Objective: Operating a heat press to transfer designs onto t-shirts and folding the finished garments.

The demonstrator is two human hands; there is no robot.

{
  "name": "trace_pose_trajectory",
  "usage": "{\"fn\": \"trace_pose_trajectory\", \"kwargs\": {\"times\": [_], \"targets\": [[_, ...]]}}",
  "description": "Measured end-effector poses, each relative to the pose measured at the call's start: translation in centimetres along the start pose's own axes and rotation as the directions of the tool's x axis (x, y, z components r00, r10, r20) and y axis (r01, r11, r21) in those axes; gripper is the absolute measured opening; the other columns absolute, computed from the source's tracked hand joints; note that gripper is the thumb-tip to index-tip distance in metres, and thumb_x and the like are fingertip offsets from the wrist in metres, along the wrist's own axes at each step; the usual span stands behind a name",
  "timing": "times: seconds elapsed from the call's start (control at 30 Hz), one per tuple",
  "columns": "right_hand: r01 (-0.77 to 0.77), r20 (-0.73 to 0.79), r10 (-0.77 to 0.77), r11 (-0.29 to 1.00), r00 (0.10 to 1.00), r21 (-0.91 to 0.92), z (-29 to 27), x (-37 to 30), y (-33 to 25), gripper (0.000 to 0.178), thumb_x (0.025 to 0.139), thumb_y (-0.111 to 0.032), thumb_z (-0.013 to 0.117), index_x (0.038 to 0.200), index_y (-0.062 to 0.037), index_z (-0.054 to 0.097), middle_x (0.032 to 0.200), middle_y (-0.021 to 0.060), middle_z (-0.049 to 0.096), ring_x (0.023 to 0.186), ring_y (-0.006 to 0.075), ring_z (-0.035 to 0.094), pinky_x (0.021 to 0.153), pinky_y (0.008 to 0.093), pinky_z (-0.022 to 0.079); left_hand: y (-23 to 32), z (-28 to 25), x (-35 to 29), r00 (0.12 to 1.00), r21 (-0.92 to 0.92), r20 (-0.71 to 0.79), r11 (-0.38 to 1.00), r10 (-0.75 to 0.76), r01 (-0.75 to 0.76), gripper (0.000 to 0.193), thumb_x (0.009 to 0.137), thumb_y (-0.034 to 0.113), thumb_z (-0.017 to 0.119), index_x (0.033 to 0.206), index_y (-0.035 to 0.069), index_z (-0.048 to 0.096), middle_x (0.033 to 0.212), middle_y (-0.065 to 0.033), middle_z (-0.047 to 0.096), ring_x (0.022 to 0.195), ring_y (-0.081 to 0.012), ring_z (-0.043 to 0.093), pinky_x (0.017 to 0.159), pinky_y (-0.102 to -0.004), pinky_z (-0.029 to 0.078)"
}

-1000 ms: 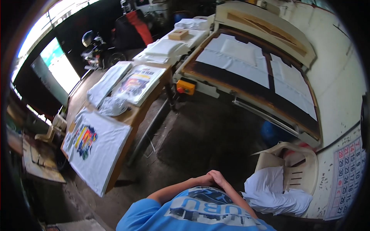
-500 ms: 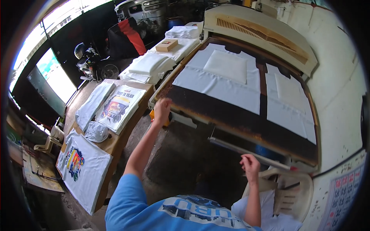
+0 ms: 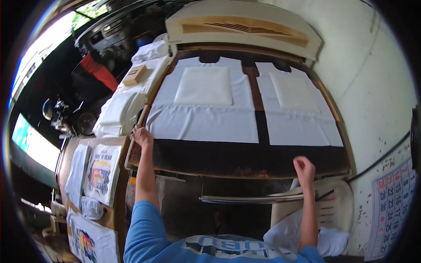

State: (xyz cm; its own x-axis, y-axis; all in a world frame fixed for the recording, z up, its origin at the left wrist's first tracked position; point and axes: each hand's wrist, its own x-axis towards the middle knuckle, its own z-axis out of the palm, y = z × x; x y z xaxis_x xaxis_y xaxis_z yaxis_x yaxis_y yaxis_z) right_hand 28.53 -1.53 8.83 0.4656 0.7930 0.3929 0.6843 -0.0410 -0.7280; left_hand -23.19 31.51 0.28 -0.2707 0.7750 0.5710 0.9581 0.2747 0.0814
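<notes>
A large dark press bed point(image 3: 245, 160) lies in front of me with two white shirts on it, a left white shirt point(image 3: 206, 114) and a right white shirt point(image 3: 298, 118), each with a white sheet on its chest. My left hand point(image 3: 141, 136) rests on the bed's left edge, beside the left shirt's hem. My right hand point(image 3: 304, 168) is curled into a fist over the bed's front edge, near the right side. Whether it holds anything I cannot tell. The cream lid point(image 3: 245, 28) of the press stands raised behind the shirts.
A metal bar handle point(image 3: 245, 199) runs below the bed's front. A cream plastic chair point(image 3: 326, 210) with white cloth point(image 3: 289, 234) on it stands at the lower right. At left a wooden table point(image 3: 120, 144) carries printed shirts point(image 3: 101, 173), and stacks of white cloth point(image 3: 118, 109) lie farther back.
My view has moved closer to the press bed. My left hand went from the bed's front left corner up onto its left edge; my right hand rose from the chair toward the bed's front.
</notes>
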Motion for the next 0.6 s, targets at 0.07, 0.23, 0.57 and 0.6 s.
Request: {"fn": "trace_pose_trajectory", "kwargs": {"times": [0.07, 0.23, 0.57, 0.6], "targets": [[0.061, 0.022, -0.059, 0.991, 0.998, -0.12, 1.8, 3.6, 1.4, 0.013, 0.074, -0.012, 0.062, 0.079, -0.0002, 0.059, 0.066, 0.0082, 0.056, 0.057, 0.0186, 0.054, 0.055, 0.0286, 0.044, 1.5, -2.2, -0.5, 0.998, -0.166, 0.063, 0.986, -0.009, 0.02, 0.01, 0.07, 0.01, 0.056, 0.076, 0.006, 0.064, 0.101, -0.005, 0.052, 0.097, -0.0235, 0.047, 0.081, -0.0397, 0.034], [0.104, 0.115, -0.065, 0.924, 0.991, -0.368, 7.6, 8.4, 4.9, 0.019, 0.069, -0.016, 0.065, 0.076, 0.0003, 0.06, 0.071, 0.0128, 0.055, 0.068, 0.0297, 0.055, 0.061, 0.0369, 0.045, -0.9, -9.3, -4.3, 0.996, -0.42, 0.064, 0.903, -0.065, 0.086, 0.007, 0.068, 0.013, 0.064, 0.073, 0.007, 0.064, 0.102, -0.0055, 0.053, 0.097, -0.0252, 0.049, 0.08, -0.0402, 0.037], [0.199, 0.146, -0.145, 0.847, 0.979, -0.492, 11.4, 9.6, 6.4, 0.006, 0.069, -0.003, 0.055, 0.064, 0.0009, 0.054, 0.073, 0.0178, 0.052, 0.072, 0.0358, 0.053, 0.065, 0.0425, 0.044, -20.5, -16.6, -14.6, 0.853, -0.414, 0.274, 0.746, -0.445, 0.522, 0.015, 0.075, 0.021, 0.061, 0.082, 0.008, 0.066, 0.086, -0.0056, 0.06, 0.084, -0.0205, 0.056, 0.08, -0.0354, 0.039], [0.171, 0.115, -0.131, 0.846, 0.985, -0.505, 11.4, 9.4, 5.8, 0.007, 0.07, -0.003, 0.054, 0.063, 0.0008, 0.054, 0.073, 0.0172, 0.053, 0.072, 0.0358, 0.053, 0.065, 0.0432, 0.044, -21.6, -16.4, -15.0, 0.838, -0.404, 0.3, 0.735, -0.456, 0.545, 0.017, 0.076, 0.021, 0.06, 0.083, 0.008, 0.066, 0.083, -0.0055, 0.061, 0.081, -0.0196, 0.057, 0.078, -0.035, 0.039]]}}
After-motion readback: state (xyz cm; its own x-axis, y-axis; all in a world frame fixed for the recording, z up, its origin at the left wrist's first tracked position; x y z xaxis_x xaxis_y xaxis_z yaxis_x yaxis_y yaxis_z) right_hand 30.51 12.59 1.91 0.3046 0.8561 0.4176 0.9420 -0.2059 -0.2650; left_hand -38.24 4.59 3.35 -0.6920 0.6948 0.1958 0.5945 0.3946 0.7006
